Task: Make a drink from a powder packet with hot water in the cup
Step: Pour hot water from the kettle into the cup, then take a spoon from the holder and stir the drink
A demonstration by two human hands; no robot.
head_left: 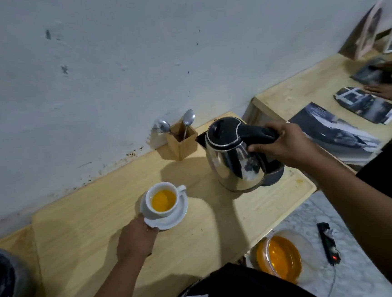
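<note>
A white cup (164,212) holding orange liquid stands on a white saucer (175,217) in the middle of the wooden table (211,227). My left hand (136,240) grips the saucer's near-left rim. To the right, a steel electric kettle (234,159) with a black lid stands upright on its dark base (274,177). Around the kettle's black handle my right hand (287,145) is closed. No powder packet is visible.
A wooden holder (182,141) with spoons and a fork stands against the wall behind the kettle. On the floor at right sit a clear container of orange liquid (280,257) and a power strip (329,243). Another person's hands (389,88) handle photo prints on the neighbouring table.
</note>
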